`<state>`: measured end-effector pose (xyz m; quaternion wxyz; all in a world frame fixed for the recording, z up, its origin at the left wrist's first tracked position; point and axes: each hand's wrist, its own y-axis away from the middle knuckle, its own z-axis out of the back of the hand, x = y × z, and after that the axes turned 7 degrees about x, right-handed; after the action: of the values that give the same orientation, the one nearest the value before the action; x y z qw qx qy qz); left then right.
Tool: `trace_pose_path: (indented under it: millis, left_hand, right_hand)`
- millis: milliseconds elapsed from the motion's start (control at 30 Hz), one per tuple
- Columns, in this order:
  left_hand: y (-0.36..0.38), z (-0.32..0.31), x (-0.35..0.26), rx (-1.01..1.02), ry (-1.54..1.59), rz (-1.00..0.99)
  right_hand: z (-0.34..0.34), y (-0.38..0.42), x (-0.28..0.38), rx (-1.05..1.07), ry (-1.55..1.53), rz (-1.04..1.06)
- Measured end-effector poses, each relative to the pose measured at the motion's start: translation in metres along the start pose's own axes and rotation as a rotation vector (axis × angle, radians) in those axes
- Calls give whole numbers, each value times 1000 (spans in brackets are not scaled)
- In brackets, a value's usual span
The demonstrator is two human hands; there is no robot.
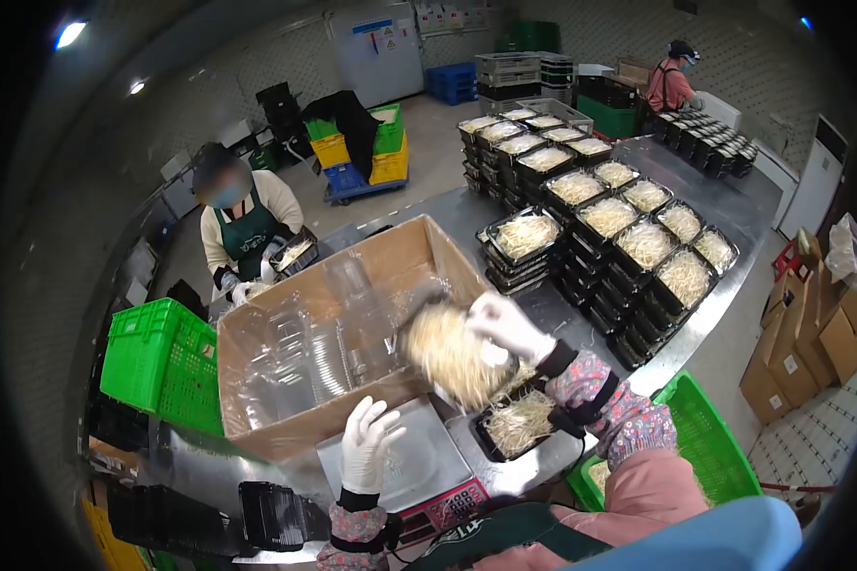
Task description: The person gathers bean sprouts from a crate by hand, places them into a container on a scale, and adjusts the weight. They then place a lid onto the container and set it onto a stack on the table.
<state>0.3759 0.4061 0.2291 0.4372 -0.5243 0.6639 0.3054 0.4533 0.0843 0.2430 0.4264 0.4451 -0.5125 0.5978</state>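
My right hand (pixel 509 328), in a white glove, grips the edge of a black tray of bean sprouts (pixel 457 357). That tray is tilted and smeared by motion, above the near right corner of a cardboard box (pixel 328 419). My left hand (pixel 369 443), also gloved, is raised with its fingers apart and holds nothing. Beneath it is a scale (pixel 414 466) with a bare metal plate and a red keypad. Just below the held tray, another filled black tray (pixel 519 423) sits on the table to the right of the scale.
Clear plastic lids (pixel 305 357) lie inside the box. Stacked sprout trays (pixel 609 219) cover the table's right side. Green crates stand left (pixel 162 362) and right (pixel 705 433). Empty black trays (pixel 271 514) lie lower left. One co-worker (pixel 248 224) handles a tray opposite; another (pixel 674 81) stands far back.
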Motion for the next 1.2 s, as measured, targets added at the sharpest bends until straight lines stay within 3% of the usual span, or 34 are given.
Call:
trace_pose_path:
  millis: [33, 67, 100, 167, 267, 333, 400, 467, 500, 533, 600, 667, 700, 733, 867, 1133, 1200]
  left_hand:
    - [-1, 2, -1, 0, 19, -7]
    - [0, 8, 0, -1, 25, -12]
    - [3, 15, 3, -22, -9, 28]
    - [9, 27, 9, -117, -71, 108]
    - [15, 34, 20, -145, -60, 140]
    - [14, 34, 25, -156, -69, 142]
    - [18, 36, 26, -151, -67, 136]
    - [21, 40, 30, -182, -71, 146]
    - [20, 42, 31, -202, -75, 145]
    - [20, 43, 32, -203, -75, 146]
    - [23, 46, 37, -217, -69, 128]
    - [22, 50, 41, -237, -90, 144]
    - [21, 50, 43, -248, -111, 157]
    - [21, 47, 44, -254, -111, 168]
    - [14, 37, 43, -249, -138, 199]
    - [29, 10, 57, -155, -181, 265]
    - [32, 0, 59, -121, -187, 336]
  right_hand:
    - [25, -15, 9, -197, -51, -18]
    - [48, -29, 17, -385, -96, 110]
    - [81, -49, 3, -564, -41, 190]
    - [142, -92, -34, -833, -213, 270]
    - [215, -125, -95, -870, -302, -4]
    - [210, -125, -94, -1000, -273, -213]
    - [197, -126, -81, -1018, -168, -220]
    - [185, -124, -73, -1183, 187, -215]
    - [185, -120, -68, -1180, 482, -273]
    - [184, -118, -61, -1179, 483, -274]
    - [182, -117, -48, -1034, 1152, -78]
    - [184, -112, -38, -730, 1389, 275]
    - [195, -124, -64, -601, 1445, 288]
    - [208, -135, -92, -469, 1496, 300]
    - [199, -143, -88, -310, 1459, 151]
    - [213, -147, -65, -123, 1398, -62]
    - [215, -143, -65, -176, 1380, 1]
